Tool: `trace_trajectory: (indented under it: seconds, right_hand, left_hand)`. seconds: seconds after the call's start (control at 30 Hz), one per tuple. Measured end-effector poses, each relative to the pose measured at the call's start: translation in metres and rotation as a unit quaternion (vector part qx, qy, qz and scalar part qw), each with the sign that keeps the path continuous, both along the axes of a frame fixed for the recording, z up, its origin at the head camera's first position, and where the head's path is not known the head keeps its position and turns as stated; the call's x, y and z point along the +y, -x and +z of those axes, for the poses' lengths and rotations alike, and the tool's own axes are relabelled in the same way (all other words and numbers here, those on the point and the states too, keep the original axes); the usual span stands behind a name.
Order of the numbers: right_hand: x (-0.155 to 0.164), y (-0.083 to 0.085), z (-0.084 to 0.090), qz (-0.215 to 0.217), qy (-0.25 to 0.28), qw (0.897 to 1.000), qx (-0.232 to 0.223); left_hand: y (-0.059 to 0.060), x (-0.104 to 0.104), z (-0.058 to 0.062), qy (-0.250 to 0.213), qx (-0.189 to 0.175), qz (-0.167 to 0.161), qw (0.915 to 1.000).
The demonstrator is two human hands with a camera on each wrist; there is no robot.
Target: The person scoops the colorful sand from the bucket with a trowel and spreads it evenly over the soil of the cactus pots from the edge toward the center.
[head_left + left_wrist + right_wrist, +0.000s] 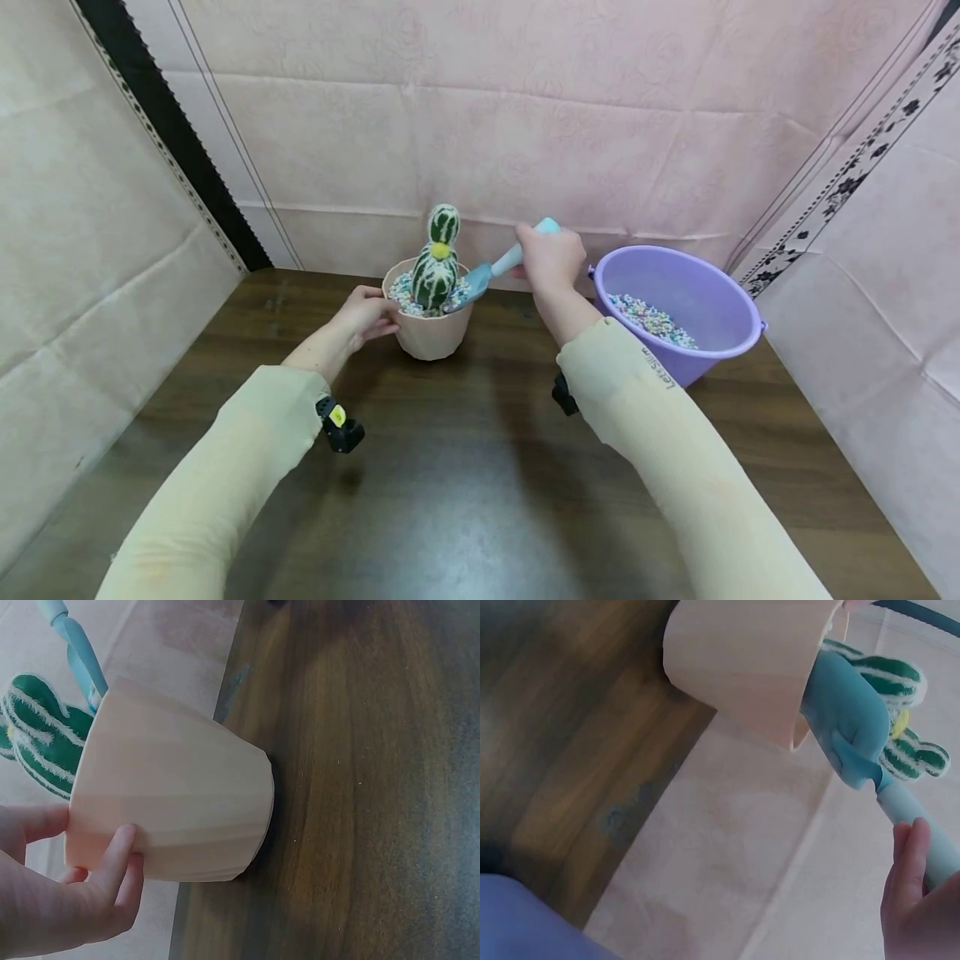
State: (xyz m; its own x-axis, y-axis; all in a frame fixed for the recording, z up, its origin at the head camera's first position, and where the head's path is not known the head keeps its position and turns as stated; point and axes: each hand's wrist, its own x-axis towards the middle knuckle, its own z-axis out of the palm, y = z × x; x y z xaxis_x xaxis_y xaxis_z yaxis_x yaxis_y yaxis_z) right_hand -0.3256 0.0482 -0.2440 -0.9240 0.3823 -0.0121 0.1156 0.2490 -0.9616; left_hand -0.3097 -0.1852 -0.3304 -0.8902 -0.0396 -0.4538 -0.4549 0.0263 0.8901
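Pot (429,333) nearly filled with pebbles; steadied by left hand (367,315), scoop (480,275) gripped by right hand (551,258) (bucket (705,283) at three o'clock still stocked).

Both arms reach forward from the near edge of the counter, sleeved in pale yellow down to the wrists, each wrist carrying a small black camera on its underside. The left hand (367,315) lies toward the far edge, left of middle, its fingers (120,855) curled around a rounded wall with the thumb along the near side. The right hand (551,258) is raised higher and further right, wrist bent, knuckles up, fingers (907,862) wrapped round a slim handle that slants down to the left.
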Motion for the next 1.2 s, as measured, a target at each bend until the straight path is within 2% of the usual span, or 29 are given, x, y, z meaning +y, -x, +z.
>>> trace_trajectory:
  seconds: [0.4,0.7,0.83,1.0,1.07,1.2]
  right_hand:
    - [-0.001,0.005,0.012,0.015,-0.097,0.995,0.019]
    - [-0.002,-0.003,0.018,0.066,-0.113,0.989,0.074]
    - [0.008,-0.004,0.022,0.070,-0.070,0.993,0.072]
    - [0.031,-0.004,0.028,0.053,0.059,0.995,0.054]
    - [0.042,-0.004,0.032,0.046,0.100,0.992,0.053]
    - [0.069,-0.010,0.043,0.039,0.158,0.985,0.052]
  left_hand:
    - [-0.004,0.002,0.002,0.015,-0.007,0.001,0.9999]
    - [-0.005,0.000,0.001,0.042,-0.006,-0.005,0.9991]
    - [-0.008,0.000,0.007,0.059,0.015,-0.002,0.9982]
    - [-0.017,-0.008,0.020,0.047,0.042,0.003,0.9980]
    - [-0.022,-0.011,0.025,0.035,0.043,-0.009,0.9984]
    - [-0.029,-0.015,0.033,0.008,0.040,-0.057,0.9975]
